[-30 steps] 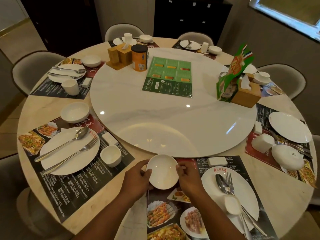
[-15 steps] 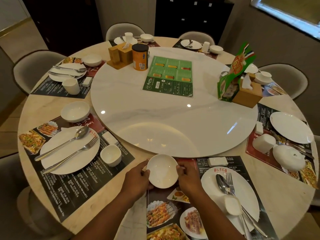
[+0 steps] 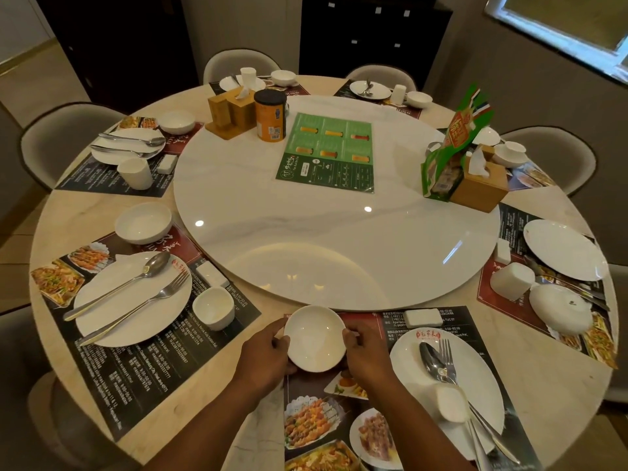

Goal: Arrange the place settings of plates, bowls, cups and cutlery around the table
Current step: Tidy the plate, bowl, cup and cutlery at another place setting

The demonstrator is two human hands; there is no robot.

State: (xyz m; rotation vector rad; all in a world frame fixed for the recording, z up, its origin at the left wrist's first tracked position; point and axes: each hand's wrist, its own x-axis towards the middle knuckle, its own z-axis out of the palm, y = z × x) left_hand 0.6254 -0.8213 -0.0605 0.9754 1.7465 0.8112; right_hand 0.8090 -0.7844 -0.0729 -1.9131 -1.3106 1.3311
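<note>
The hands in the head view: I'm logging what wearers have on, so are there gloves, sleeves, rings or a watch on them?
None visible. The left hand and right hand are bare, with no gloves, rings, watch or bracelet showing. Both forearms are uncovered down to the bottom edge of the picture, so no sleeve comes into view.

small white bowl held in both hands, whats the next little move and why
Probably release the small round white bowl where it sits. The left hand and right hand grip its sides at the placemat's top-left corner, matching the white bowl position at the neighbouring left setting.
</note>
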